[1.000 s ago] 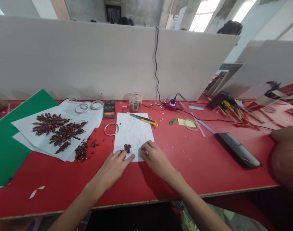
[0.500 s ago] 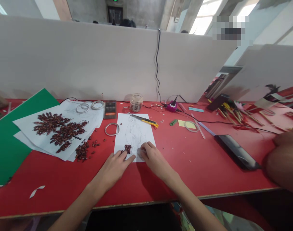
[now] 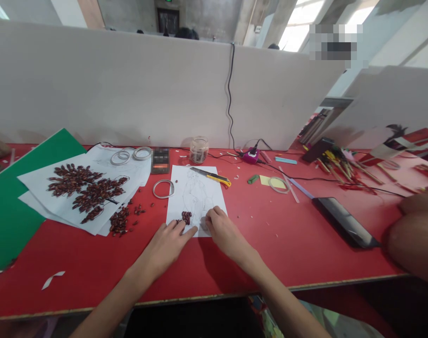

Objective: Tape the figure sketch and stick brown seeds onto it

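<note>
A sheet of white paper (image 3: 179, 188) with a faint pencil drawing lies in front of me. My left hand (image 3: 170, 241) rests on its lower left corner, fingers laid out and thumb stretched to the right. Just above those fingertips sits a small cluster of dark red-brown seeds (image 3: 186, 217) on the sheet. My right hand (image 3: 223, 230) is over the lower right of the drawing with fingers curled together; whatever they hold, if anything, is hidden. On the sheet's upper edge lies a yellow utility knife (image 3: 214, 177), blade pointing left.
Left are a seed pile (image 3: 119, 220), a seed-covered tree picture (image 3: 59, 202) and a green board (image 3: 10, 225). Behind stand a glass jar (image 3: 199, 150) and a phone (image 3: 160, 160). A tape roll (image 3: 163, 189) touches the sheet. Right lie a black case (image 3: 344, 220) and another person's arm (image 3: 411, 239).
Almost nothing differs. My right hand's fingers have shifted very slightly over the paper; my left hand has stayed in place.
</note>
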A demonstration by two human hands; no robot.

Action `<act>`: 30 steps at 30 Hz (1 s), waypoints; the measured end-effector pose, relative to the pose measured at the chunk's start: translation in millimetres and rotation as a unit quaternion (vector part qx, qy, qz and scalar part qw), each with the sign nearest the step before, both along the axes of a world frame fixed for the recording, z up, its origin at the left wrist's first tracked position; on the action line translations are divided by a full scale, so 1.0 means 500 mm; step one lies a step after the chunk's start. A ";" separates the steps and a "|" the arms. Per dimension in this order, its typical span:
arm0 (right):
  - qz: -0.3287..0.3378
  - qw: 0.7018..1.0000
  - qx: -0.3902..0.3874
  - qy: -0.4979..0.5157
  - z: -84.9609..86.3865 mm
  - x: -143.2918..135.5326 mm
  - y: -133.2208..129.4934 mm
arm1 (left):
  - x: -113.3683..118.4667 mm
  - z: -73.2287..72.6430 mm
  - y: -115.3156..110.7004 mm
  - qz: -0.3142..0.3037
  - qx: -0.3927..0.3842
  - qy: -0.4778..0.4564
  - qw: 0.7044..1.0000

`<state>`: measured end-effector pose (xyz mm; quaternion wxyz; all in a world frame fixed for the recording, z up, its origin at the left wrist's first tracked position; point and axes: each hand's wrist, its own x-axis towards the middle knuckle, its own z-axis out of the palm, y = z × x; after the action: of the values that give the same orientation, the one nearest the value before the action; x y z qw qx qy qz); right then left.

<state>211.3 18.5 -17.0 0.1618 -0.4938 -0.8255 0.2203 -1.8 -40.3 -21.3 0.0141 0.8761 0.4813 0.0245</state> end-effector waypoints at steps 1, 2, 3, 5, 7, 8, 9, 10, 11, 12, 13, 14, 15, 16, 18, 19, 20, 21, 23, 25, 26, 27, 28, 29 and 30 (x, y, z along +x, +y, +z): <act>-0.004 1.000 -0.004 0.009 0.001 0.000 -0.002 | 0.000 0.000 0.000 0.000 0.003 -0.003 1.000; -0.009 1.000 -0.010 0.020 0.004 -0.001 -0.005 | 0.000 -0.001 0.000 0.000 0.007 -0.004 1.000; -0.013 0.999 -0.017 0.033 0.007 -0.001 -0.007 | 0.000 -0.001 -0.001 0.001 0.010 -0.005 1.000; -0.021 0.997 -0.034 0.063 0.014 -0.001 -0.010 | 0.000 -0.001 -0.001 0.001 0.013 -0.003 1.000; -0.027 0.994 -0.056 0.093 0.023 0.000 -0.011 | 0.000 0.001 0.000 0.000 0.005 0.000 1.000; -0.029 0.992 -0.067 0.106 0.026 0.001 -0.010 | 0.000 0.002 0.000 -0.001 0.000 0.001 1.000; -0.028 0.990 -0.078 0.116 0.028 0.002 -0.008 | 0.001 0.004 0.000 -0.002 -0.005 0.001 1.000; -0.025 0.988 -0.086 0.123 0.029 0.003 -0.005 | 0.001 0.006 0.001 -0.003 -0.007 0.001 1.000; -0.021 0.987 -0.092 0.127 0.029 0.005 -0.003 | 0.001 0.008 0.001 -0.003 -0.007 -0.001 1.000; -0.018 0.987 -0.096 0.128 0.027 0.006 0.000 | 0.002 0.009 0.001 -0.002 -0.007 -0.002 1.000; -0.015 0.987 -0.098 0.128 0.024 0.007 0.002 | 0.002 0.011 0.001 0.000 -0.006 -0.003 1.000; -0.014 0.987 -0.098 0.125 0.020 0.007 0.005 | 0.003 0.012 0.001 0.002 -0.006 -0.003 1.000; -0.013 0.988 -0.096 0.121 0.017 0.007 0.007 | 0.003 0.012 0.000 0.004 -0.007 -0.002 1.000; -0.011 0.989 -0.092 0.115 0.013 0.008 0.009 | 0.003 0.012 0.000 0.005 -0.009 -0.001 1.000; -0.007 0.992 -0.076 0.101 0.008 0.008 0.015 | 0.003 0.011 0.000 0.005 -0.009 0.001 1.000; -0.003 0.993 -0.070 0.091 0.007 0.008 0.019 | 0.003 0.009 0.001 0.004 -0.009 0.001 1.000; 0.000 0.995 -0.067 0.080 0.008 0.009 0.024 | 0.003 0.008 0.001 0.003 -0.009 -0.001 1.000; 0.002 0.995 -0.067 0.069 0.010 0.011 0.030 | 0.003 0.007 0.002 0.003 -0.009 -0.002 1.000; 0.006 0.996 -0.074 0.052 0.017 0.015 0.040 | 0.003 0.006 0.003 0.003 -0.009 -0.003 1.000; 0.009 0.996 -0.082 0.045 0.026 0.020 0.047 | 0.003 0.007 0.003 0.002 -0.009 -0.003 1.000; 0.008 0.996 -0.083 0.044 0.031 0.023 0.047 | 0.004 0.008 0.003 0.001 -0.008 -0.003 1.000; 0.007 0.996 -0.084 0.042 0.036 0.025 0.045 | 0.004 0.009 0.003 0.001 -0.007 -0.003 1.000; 0.004 0.996 -0.083 0.040 0.039 0.026 0.042 | 0.005 0.012 0.002 0.001 -0.006 -0.003 1.000; 0.001 0.996 -0.082 0.038 0.042 0.027 0.037 | 0.005 0.014 0.001 0.001 -0.006 -0.004 1.000; -0.003 0.996 -0.081 0.037 0.044 0.026 0.030 | 0.005 0.017 -0.001 0.001 -0.006 -0.005 1.000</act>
<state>224.5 33.6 5.0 0.1522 -0.4993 -0.7969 0.3041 0.8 -40.9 -12.8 0.0219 0.8755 0.4821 0.0256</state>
